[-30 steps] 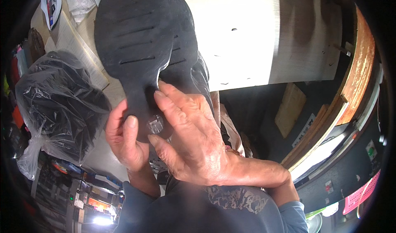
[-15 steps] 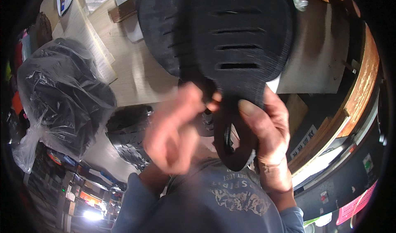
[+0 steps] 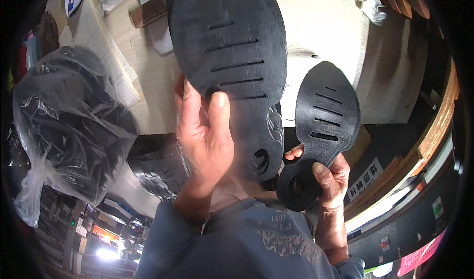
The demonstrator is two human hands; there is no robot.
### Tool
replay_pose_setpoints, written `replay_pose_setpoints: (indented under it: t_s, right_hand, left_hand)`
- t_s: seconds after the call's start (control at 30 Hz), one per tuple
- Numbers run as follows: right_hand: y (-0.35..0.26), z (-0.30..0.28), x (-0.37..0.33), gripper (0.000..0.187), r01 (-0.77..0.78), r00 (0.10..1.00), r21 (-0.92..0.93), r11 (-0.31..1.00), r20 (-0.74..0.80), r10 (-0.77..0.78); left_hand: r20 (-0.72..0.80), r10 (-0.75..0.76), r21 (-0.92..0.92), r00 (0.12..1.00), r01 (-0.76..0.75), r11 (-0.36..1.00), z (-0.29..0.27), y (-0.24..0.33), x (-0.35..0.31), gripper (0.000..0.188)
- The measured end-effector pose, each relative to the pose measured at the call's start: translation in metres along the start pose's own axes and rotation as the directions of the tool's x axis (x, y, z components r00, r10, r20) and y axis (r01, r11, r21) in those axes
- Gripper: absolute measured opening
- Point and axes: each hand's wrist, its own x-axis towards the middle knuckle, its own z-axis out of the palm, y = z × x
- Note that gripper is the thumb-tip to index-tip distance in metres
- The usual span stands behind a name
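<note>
My left hand [image 3: 205,130] grips a large black rubber shoe sole [image 3: 232,51] with several slots and a round hole at the heel, held up close to the camera. My right hand [image 3: 328,177] holds a second black sole [image 3: 323,121] of the same shape by its heel end, lower and to the right. The two soles are apart, side by side, above a pale wooden table [image 3: 326,22].
A clear plastic bag full of black soles [image 3: 69,126] stands at the left. Papers [image 3: 106,51] and a small wooden block [image 3: 148,11] lie on the table's far left. White cloth [image 3: 368,2] sits at the top right. Wooden shelving [image 3: 429,130] runs along the right.
The two soles were stacked together in both hands; now they are separated, one in each hand, the right one drawn off to the right.
</note>
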Motion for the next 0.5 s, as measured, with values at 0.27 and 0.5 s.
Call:
replay_pose_setpoints:
  t_s: [0.27, 0.5]
  right_hand:
    - [0.002, 0.001, 0.004, 0.045, 0.021, 1.000, -0.030, 0.999, -0.011, -0.021]
    - [-0.001, -0.007, 0.000, 0.033, 0.149, 0.989, -0.301, 0.942, 0.022, -0.150]
  left_hand:
    - [-0.137, 0.047, -0.051, 0.989, -0.054, 0.997, 0.008, -0.004, -0.004, 0.051]
    - [-0.243, 0.217, -0.085, 0.945, -0.243, 0.966, 0.003, 0.006, -0.003, 0.044]
